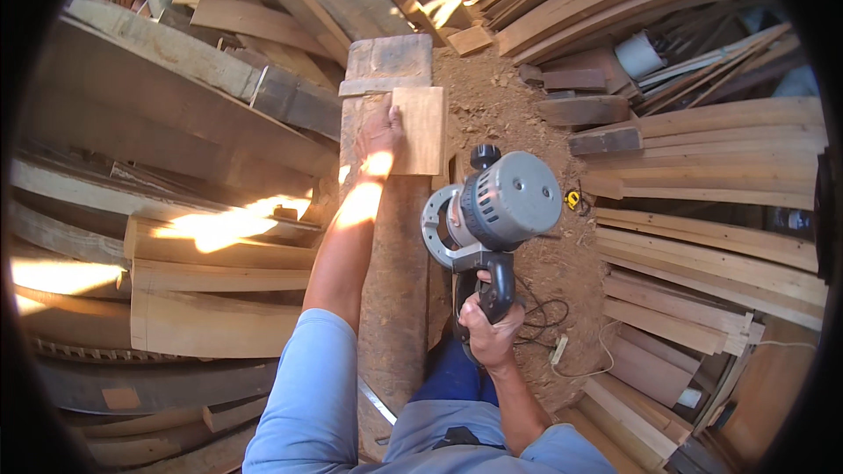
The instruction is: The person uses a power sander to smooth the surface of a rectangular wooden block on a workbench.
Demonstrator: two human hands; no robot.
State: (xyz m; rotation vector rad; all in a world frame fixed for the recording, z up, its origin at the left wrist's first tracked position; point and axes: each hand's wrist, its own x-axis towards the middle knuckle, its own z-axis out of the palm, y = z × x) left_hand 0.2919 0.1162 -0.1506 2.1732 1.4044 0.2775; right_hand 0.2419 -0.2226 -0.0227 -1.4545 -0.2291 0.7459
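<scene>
My right hand [492,330] is wrapped round the black D-shaped handle of a grey router [518,197]. The router is tilted on its side, with its round metal base ring turned left toward the bench; its bit cannot be made out. A flat rectangular wooden board [420,132] lies on a narrow plank bench [391,272], against a raised cross strip near the far end. My left hand [379,130] is at the board's left edge, thumb along the edge and other fingers partly hidden. The router is apart from the board.
Curved and straight timber pieces [219,298] are piled on the left, with more stacked lumber [711,246] on the right. Sawdust covers the ground [483,96]. A black cord [544,316], a white socket [559,349] and a yellow tape measure [573,200] lie right of the router.
</scene>
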